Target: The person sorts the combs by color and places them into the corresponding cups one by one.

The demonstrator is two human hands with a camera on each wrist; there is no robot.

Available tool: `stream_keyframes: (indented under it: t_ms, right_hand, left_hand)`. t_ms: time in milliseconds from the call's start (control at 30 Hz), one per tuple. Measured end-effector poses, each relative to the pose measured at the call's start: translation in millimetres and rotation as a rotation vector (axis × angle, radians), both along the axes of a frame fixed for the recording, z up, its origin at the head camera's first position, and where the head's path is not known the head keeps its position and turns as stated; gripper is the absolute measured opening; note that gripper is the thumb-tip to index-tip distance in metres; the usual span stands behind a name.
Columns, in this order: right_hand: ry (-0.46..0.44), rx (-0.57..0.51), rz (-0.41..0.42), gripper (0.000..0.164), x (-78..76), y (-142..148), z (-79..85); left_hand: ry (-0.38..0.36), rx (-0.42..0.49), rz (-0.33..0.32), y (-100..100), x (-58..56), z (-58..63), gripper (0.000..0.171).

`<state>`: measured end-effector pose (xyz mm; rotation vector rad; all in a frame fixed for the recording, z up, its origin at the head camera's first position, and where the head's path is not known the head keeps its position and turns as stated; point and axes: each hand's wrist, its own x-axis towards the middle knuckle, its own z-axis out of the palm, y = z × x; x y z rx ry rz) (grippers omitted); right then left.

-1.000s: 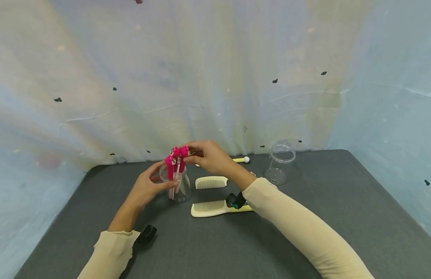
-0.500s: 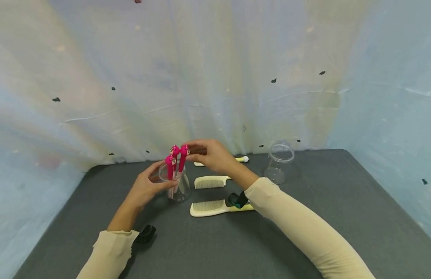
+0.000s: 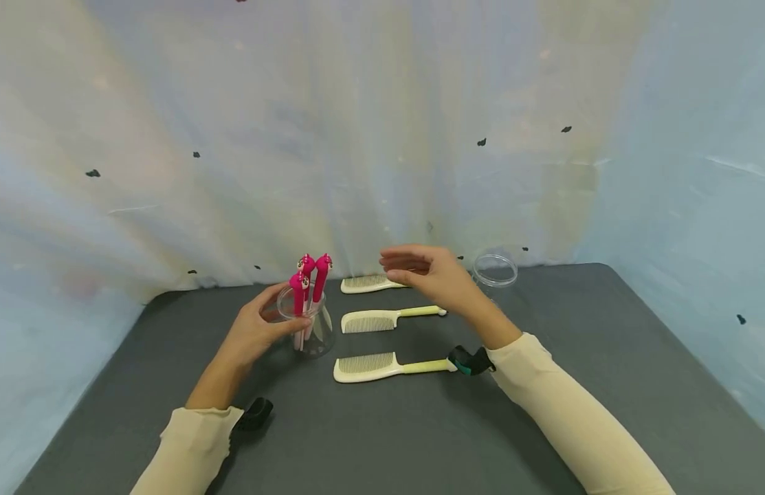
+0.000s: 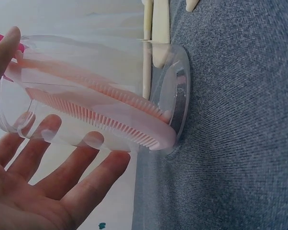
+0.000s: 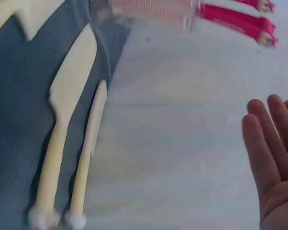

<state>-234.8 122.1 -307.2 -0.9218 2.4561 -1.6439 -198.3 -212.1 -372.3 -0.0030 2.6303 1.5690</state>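
In the head view my left hand (image 3: 253, 330) holds a clear plastic jar (image 3: 324, 335) near its rim, thumb on the near side and fingers round the far side. Inside the jar stand 3 combs (image 3: 321, 279) with bright pink, character-topped handles sticking out above the rim. The left wrist view shows their pale pink toothed ends (image 4: 120, 112) leaning against the jar's bottom edge. My right hand (image 3: 440, 276) is in the air right of the jar, holding nothing. Its fingers are fairly straight in the right wrist view, over the back cream comb (image 3: 365, 284).
A middle cream comb (image 3: 368, 321) and a front cream comb (image 3: 366, 367) lie on the dark grey table (image 3: 370, 440), yellow handles to the right. Another clear jar (image 3: 495, 270) stands at the back right, partly behind my right hand's arm. A pale curtain (image 3: 357, 137) borders the table's back.
My right hand has let go of a pink-handled comb in the jar and moved right, uncovering the cream combs' handles. The left hand still holds the jar in place.
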Motion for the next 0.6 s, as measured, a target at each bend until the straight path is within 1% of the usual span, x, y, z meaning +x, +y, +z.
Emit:
stream_keyframes:
  t_ms: [133, 267, 333, 433, 500, 600]
  right_hand:
    - [0.049, 0.014, -0.047, 0.042, 7.6, 31.3, -7.1]
    - [0.087, 0.086, -0.099, 0.043, 14.3, 58.4, -13.2]
    - [0.096, 0.14, -0.115, 0.044, 15.6, 69.2, -12.7]
    - [0.112, 0.19, -0.117, 0.044, 14.8, 83.6, -8.1]
    - [0.134, 0.206, -0.133, 0.044, 13.8, 93.7, -3.7]
    - [0.16, 0.204, -0.186, 0.043, 13.5, 109.8, 0.3]
  left_hand:
    - [0.01, -0.024, -0.01, -0.6, -1.6, 2.6, 0.096]
    - [0.001, -0.034, -0.023, 1.3, -1.3, 3.3, 0.097]
    - [0.002, -0.026, -0.022, 2.1, -1.7, 2.6, 0.096]
    - [0.009, -0.011, -0.011, 2.2, -3.0, 2.8, 0.095]
    - [0.016, 0.001, -0.004, 2.1, -4.0, 3.6, 0.094]
    - [0.014, 0.013, 0.007, 0.6, -5.0, 4.3, 0.095]
